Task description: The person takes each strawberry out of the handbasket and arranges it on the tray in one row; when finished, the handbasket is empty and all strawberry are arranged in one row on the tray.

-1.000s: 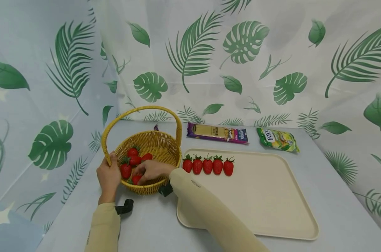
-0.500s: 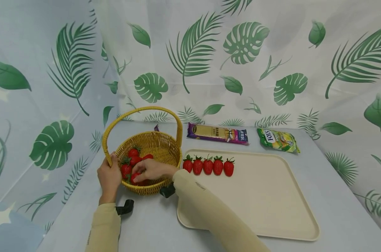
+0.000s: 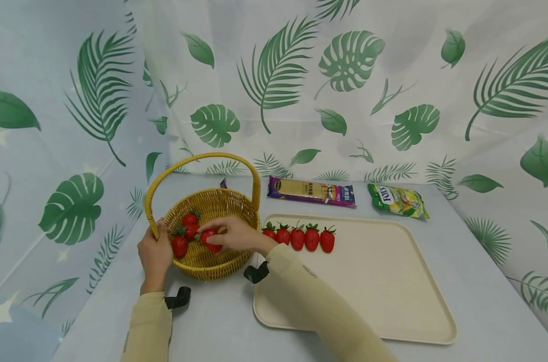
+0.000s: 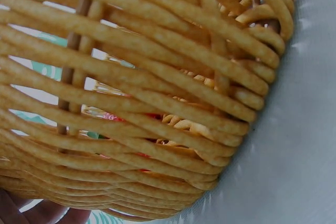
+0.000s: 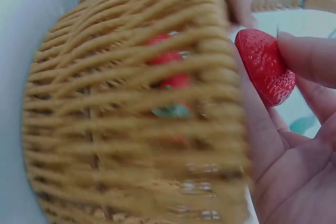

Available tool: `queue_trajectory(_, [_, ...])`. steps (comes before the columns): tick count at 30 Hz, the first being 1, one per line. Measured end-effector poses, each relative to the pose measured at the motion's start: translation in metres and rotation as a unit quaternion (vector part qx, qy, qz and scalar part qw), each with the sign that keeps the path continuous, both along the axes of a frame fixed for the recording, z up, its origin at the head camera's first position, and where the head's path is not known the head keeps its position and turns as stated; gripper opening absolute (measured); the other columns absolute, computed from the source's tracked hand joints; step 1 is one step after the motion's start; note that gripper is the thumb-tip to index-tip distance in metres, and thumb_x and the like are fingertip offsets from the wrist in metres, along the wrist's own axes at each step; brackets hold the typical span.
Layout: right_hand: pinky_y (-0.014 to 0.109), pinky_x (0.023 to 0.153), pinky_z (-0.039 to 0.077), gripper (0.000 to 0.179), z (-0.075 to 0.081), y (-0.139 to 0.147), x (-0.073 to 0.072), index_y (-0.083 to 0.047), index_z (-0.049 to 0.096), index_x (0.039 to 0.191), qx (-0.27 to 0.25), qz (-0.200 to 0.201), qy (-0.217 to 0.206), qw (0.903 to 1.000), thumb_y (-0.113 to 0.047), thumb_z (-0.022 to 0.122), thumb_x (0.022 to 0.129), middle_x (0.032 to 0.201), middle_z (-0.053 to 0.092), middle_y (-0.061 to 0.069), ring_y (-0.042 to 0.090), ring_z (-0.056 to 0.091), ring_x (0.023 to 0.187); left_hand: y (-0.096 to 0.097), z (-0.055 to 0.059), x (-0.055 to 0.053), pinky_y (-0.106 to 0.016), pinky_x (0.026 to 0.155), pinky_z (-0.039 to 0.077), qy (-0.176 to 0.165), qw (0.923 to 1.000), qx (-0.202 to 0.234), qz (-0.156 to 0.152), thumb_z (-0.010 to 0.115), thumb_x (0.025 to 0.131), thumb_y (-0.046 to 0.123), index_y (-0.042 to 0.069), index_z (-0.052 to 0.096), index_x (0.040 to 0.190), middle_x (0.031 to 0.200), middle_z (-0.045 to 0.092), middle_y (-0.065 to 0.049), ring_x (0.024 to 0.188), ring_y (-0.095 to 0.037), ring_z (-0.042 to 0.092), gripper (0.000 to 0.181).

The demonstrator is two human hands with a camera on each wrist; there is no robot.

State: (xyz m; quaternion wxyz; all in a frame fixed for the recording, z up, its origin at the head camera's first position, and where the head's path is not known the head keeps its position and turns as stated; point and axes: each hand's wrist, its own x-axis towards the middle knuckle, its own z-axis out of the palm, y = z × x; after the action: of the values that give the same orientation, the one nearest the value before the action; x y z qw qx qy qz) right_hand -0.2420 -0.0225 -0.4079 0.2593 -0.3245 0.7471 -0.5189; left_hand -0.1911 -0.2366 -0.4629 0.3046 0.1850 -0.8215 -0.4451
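Left hand [image 3: 156,254] grips a round yellow wicker basket [image 3: 210,273] at its left rim, fingertips hard to see. Inside, three red leafy strawberries [image 3: 179,246] overlap. Right hand [image 3: 239,234] pinches a red conical strawberry [image 5: 264,67] over the basket, beige sleeve [image 3: 319,296] masking part of a cream rectangular tray [image 3: 369,281]; glossy green-yellow packet [image 3: 398,200] beyond.

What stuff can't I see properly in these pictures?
Head view: the right sleeve covers part of the tray.
Head view: the purple thing behind the basket is too small to name.
Head view: the little print on the green packet is too small to read.
Left wrist view: the basket hides most of the strawberries inside; the frame edge cuts off the left hand.
Right wrist view: the basket is blurred; the frame edge cuts off the right hand.
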Motion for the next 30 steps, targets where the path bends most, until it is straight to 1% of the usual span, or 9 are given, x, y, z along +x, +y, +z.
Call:
queue_trajectory(3, [0.045, 0.077, 0.056, 0.032, 0.005, 0.012, 0.001, -0.017, 0.066, 0.126, -0.012, -0.016, -0.007, 0.9998, -0.01, 0.064, 0.095, 0.122, 0.059, 0.0, 0.034, 0.07, 0.08, 0.0, 0.0, 0.0, -0.047, 0.079, 0.04, 0.001, 1.0, 0.004, -0.001, 0.041, 0.106, 0.034, 0.0, 0.059, 0.132, 0.098, 0.068, -0.025, 0.075, -0.034, 0.05, 0.047])
queue_trajectory(7, [0.044, 0.078, 0.056, 0.033, 0.009, 0.03, 0.002, -0.017, 0.065, 0.127, -0.024, -0.031, -0.004, 0.9992, -0.012, 0.065, 0.094, 0.125, 0.059, 0.003, 0.026, 0.07, 0.085, 0.0, 0.0, -0.001, -0.047, 0.079, 0.041, 0.003, 1.0, 0.004, 0.001, 0.041, 0.106, 0.035, -0.001, 0.06, 0.131, 0.094, 0.068, -0.025, 0.074, -0.034, 0.051, 0.047])
queue_trajectory(14, [0.036, 0.078, 0.056, 0.033, 0.007, 0.066, 0.001, -0.016, 0.065, 0.126, -0.011, -0.067, 0.048, 0.9966, -0.018, 0.068, 0.092, 0.124, 0.061, 0.002, 0.018, 0.065, 0.099, 0.0, 0.0, -0.001, -0.042, 0.075, 0.039, 0.001, 1.0, 0.005, 0.002, 0.041, 0.106, 0.035, -0.001, 0.06, 0.131, 0.093, 0.068, -0.025, 0.071, -0.031, 0.048, 0.047])
queue_trajectory(17, [0.037, 0.079, 0.055, 0.033, 0.005, 0.081, 0.002, -0.018, 0.066, 0.125, -0.004, -0.084, 0.056, 0.9949, -0.02, 0.069, 0.092, 0.123, 0.062, 0.002, 0.019, 0.064, 0.099, 0.0, 0.0, -0.001, -0.041, 0.071, 0.037, 0.0, 1.0, 0.005, 0.002, 0.042, 0.106, 0.035, -0.001, 0.06, 0.131, 0.089, 0.066, -0.026, 0.069, -0.03, 0.046, 0.047])
queue_trajectory(22, [0.037, 0.078, 0.055, 0.035, -0.003, 0.109, 0.002, -0.017, 0.066, 0.125, -0.012, -0.116, 0.047, 0.9921, -0.021, 0.07, 0.091, 0.124, 0.063, 0.004, 0.023, 0.064, 0.098, 0.001, 0.001, -0.001, -0.038, 0.065, 0.034, -0.006, 1.0, 0.003, 0.004, 0.041, 0.106, 0.036, 0.0, 0.061, 0.13, 0.084, 0.064, -0.026, 0.064, -0.028, 0.043, 0.047])
queue_trajectory(24, [0.034, 0.067, 0.054, 0.035, -0.007, 0.121, 0.002, -0.02, 0.066, 0.125, -0.008, -0.134, 0.042, 0.9901, -0.023, 0.07, 0.091, 0.122, 0.063, 0.003, 0.026, 0.063, 0.094, 0.001, 0.001, -0.001, -0.039, 0.068, 0.035, -0.008, 0.9999, 0.005, 0.004, 0.041, 0.106, 0.036, 0.0, 0.061, 0.131, 0.087, 0.065, -0.026, 0.068, -0.029, 0.046, 0.048])
queue_trajectory(26, [0.033, 0.065, 0.053, 0.035, -0.013, 0.133, 0.001, -0.021, 0.066, 0.125, -0.003, -0.152, 0.042, 0.9875, -0.025, 0.071, 0.091, 0.123, 0.063, 0.001, 0.027, 0.063, 0.095, 0.001, 0.001, -0.001, -0.043, 0.073, 0.039, -0.007, 0.9999, 0.01, 0.003, 0.041, 0.106, 0.035, 0.0, 0.061, 0.131, 0.092, 0.066, -0.026, 0.074, -0.032, 0.051, 0.047])
queue_trajectory(29, [0.038, 0.066, 0.054, 0.035, -0.018, 0.15, 0.003, -0.019, 0.066, 0.125, -0.005, -0.166, 0.052, 0.9848, -0.02, 0.071, 0.09, 0.126, 0.063, 0.004, 0.028, 0.062, 0.094, 0.0, 0.0, -0.002, -0.046, 0.082, 0.04, -0.003, 0.9999, 0.014, 0.003, 0.041, 0.106, 0.035, 0.0, 0.062, 0.128, 0.098, 0.067, -0.026, 0.085, -0.035, 0.055, 0.047])
queue_trajectory(30, [0.041, 0.07, 0.055, 0.035, -0.02, 0.155, 0.003, -0.018, 0.066, 0.125, -0.006, -0.169, 0.058, 0.984, -0.018, 0.071, 0.09, 0.128, 0.062, 0.004, 0.027, 0.063, 0.096, 0.0, 0.0, -0.002, -0.046, 0.082, 0.04, -0.004, 0.9999, 0.014, 0.003, 0.041, 0.106, 0.035, 0.0, 0.062, 0.128, 0.098, 0.067, -0.026, 0.085, -0.035, 0.055, 0.047])
